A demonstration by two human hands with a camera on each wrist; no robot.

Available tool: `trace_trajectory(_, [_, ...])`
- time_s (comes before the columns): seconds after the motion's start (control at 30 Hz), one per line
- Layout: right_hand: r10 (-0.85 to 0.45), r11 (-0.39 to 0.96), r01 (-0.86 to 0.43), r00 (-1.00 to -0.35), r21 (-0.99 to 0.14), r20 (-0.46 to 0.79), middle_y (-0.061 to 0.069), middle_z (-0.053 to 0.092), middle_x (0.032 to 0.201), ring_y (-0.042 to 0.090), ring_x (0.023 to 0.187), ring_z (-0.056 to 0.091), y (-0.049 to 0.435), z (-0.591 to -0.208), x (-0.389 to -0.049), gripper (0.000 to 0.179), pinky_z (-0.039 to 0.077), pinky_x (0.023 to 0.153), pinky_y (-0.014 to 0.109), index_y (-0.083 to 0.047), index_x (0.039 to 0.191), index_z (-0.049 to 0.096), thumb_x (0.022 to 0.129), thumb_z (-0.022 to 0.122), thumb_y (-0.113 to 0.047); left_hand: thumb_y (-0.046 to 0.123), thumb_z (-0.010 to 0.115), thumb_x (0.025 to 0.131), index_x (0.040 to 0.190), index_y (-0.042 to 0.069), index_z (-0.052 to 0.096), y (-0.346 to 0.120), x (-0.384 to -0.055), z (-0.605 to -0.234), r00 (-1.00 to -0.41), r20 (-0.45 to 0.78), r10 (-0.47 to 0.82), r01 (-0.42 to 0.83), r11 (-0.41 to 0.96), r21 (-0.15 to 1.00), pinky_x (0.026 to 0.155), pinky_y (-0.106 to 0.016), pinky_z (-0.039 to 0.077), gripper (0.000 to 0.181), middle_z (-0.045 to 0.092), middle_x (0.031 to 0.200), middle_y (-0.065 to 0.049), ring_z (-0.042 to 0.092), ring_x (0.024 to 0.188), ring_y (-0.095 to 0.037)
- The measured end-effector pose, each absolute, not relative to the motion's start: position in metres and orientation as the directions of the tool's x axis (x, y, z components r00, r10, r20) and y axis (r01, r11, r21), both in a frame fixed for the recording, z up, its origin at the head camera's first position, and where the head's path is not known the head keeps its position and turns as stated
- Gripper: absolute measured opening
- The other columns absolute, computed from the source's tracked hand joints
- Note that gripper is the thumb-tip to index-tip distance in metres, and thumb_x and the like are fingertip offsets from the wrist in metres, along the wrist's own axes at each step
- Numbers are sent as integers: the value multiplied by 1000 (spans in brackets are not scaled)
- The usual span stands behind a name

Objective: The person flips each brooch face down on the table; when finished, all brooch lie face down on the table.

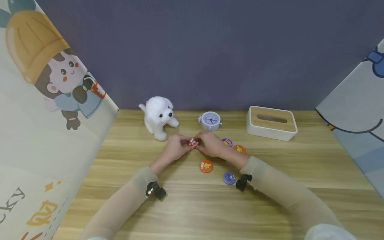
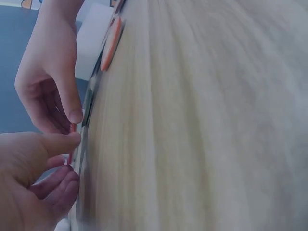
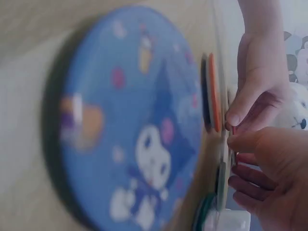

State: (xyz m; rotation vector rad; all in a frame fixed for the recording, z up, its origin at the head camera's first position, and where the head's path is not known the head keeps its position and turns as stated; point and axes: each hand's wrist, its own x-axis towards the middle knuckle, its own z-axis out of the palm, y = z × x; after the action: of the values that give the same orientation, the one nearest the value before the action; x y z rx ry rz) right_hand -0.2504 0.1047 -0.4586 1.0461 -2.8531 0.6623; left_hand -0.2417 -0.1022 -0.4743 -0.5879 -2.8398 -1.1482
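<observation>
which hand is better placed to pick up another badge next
The right hand, probably: loose badges lie on either side of its forearm. It and the left hand hold the red badge, so it should let go first.

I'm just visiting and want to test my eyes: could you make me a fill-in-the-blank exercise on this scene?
1. The left hand and the right hand both hold a small badge whose main colour is ____.
2. From left to right, the alarm clock stands ____ the plush dog and the tissue box.
3. In the head view, ____ orange badges lie on the table.

Missing words: red; between; two.
</observation>
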Motion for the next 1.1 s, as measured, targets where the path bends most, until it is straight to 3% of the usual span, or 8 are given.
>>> trace_trajectory(0.17, [-595,638,-618,-774,-459,216,9,77,119,28,115,73,115,-446,-252,34,61,104,44,-5,124,76,92,84,-17,10,88,86,122,4,78,-104,-239,-464,-919,212,332,376,579,723,99,-40,64,38,78,123,-17,77,112,-32])
trace_trajectory(0.43, [-582,561,-688,-723,-459,372,8,79,115,23,104,74,130,-422,-256,37,63,95,41,-7,122,78,88,88,-18,12,86,89,125,3,76,-102,-234,-446,-876,366,313,480,494,725,101,-36,63,38,77,127,-16,74,119,-31])
trace_trajectory(0.7, [-568,555,-684,-727,-473,385,6,80,113,22,103,76,134,-408,-256,35,64,95,41,-9,120,79,89,88,-19,8,85,90,123,-1,76,-98,-230,-440,-856,455,246,517,428,742,101,-31,62,35,77,124,-20,77,113,-33])
trace_trajectory(1.1, [-530,494,-674,-734,-549,425,6,83,106,19,93,80,137,-400,-254,25,68,87,36,-9,117,81,94,83,-18,-4,79,91,122,-8,73,-88,-229,-435,-848,511,137,529,175,831,98,-27,62,32,75,123,-27,77,112,-40])
